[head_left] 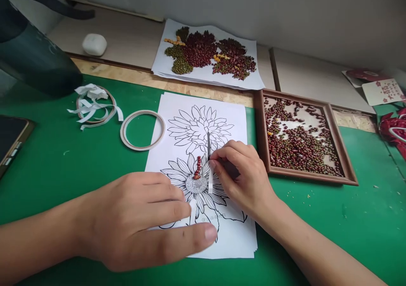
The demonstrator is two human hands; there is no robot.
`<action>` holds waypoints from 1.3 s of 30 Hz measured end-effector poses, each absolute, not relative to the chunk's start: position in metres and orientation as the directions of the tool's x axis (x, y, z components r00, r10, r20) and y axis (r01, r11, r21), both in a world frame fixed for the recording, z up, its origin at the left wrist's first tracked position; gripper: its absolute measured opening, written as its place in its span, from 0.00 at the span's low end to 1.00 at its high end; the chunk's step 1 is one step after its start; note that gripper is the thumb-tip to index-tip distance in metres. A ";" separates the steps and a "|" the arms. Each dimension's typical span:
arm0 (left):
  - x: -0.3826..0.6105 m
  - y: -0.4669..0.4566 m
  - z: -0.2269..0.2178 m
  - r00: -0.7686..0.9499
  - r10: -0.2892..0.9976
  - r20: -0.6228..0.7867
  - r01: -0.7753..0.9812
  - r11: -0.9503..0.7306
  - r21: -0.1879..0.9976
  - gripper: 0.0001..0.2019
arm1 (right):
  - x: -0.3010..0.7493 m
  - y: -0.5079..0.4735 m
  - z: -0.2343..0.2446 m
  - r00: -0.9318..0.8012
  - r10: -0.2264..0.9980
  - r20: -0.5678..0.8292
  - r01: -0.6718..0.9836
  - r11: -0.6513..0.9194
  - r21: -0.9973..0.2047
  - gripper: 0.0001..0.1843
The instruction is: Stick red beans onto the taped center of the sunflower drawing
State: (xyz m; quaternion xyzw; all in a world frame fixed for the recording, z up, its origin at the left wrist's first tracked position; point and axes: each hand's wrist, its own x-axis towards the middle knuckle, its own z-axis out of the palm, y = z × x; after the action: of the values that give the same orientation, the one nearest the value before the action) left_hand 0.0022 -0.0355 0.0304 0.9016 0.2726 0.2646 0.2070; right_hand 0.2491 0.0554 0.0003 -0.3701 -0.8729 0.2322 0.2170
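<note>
Head view: right hand (242,172) pinches a white strip (210,182) over the printed flower sheet (234,246); long axis follows page length, just right of the bean row (198,165). Left hand (139,218), farther off, spreads thumb from fingers.

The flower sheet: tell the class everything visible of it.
The flower sheet, apparently white paper, lies flat on the green surface, printed with black outlines; its lower bloom carries a row of red beans. A tape ring overlaps its left edge. The left hand partly hides it; the right hand pinches a white strip over it.
</note>
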 end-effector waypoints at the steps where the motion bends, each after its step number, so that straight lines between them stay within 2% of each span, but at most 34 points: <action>1: 0.002 -0.035 0.031 0.718 0.603 0.348 0.380 -0.758 0.531 0.17 | 0.249 0.055 0.000 -0.635 0.745 0.206 0.546 0.621 -0.562 0.05; 3: 0.002 -0.036 0.029 0.720 0.610 0.332 0.403 -0.756 0.516 0.19 | 0.249 0.056 0.000 -0.640 0.740 0.209 0.546 0.628 -0.554 0.05; 6: -0.001 -0.035 0.022 0.683 0.677 0.274 0.557 -0.726 0.404 0.26 | 0.249 0.056 0.000 -0.647 0.734 0.208 0.549 0.636 -0.542 0.06; 9: -0.005 -0.034 0.011 0.599 0.789 0.135 0.721 -0.605 0.337 0.48 | 0.248 0.056 0.002 -0.649 0.734 0.200 0.559 0.638 -0.529 0.06; 11: -0.007 -0.035 0.005 0.593 0.800 0.090 0.742 -0.586 0.324 0.56 | 0.247 0.056 0.003 -0.651 0.732 0.199 0.563 0.642 -0.520 0.06; 20: -0.008 -0.038 0.000 0.612 0.790 0.043 0.763 -0.604 0.228 0.54 | 0.246 0.058 0.004 -0.667 0.720 0.193 0.563 0.656 -0.502 0.06; 26: -0.009 -0.038 0.001 0.590 0.804 0.078 0.764 -0.587 0.268 0.54 | 0.242 0.056 0.006 -0.680 0.703 0.209 0.575 0.688 -0.442 0.07; 29: -0.008 -0.039 0.000 0.595 0.800 0.070 0.766 -0.592 0.250 0.54 | 0.241 0.053 0.006 -0.707 0.681 0.190 0.574 0.710 -0.408 0.08; 32: -0.008 -0.039 0.000 0.601 0.798 0.053 0.770 -0.595 0.232 0.55 | 0.242 0.052 0.006 -0.709 0.684 0.173 0.566 0.698 -0.438 0.08; 39: -0.008 -0.038 0.000 0.612 0.790 0.042 0.769 -0.606 0.202 0.54 | 0.248 0.056 0.003 -0.661 0.713 0.234 0.546 0.671 -0.502 0.04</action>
State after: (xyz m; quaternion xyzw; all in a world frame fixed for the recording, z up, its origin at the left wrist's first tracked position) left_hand -0.0076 -0.0385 0.0002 0.8940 0.4360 0.0637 0.0819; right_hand 0.2476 0.0559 0.0028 -0.3538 -0.8895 0.1982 0.2104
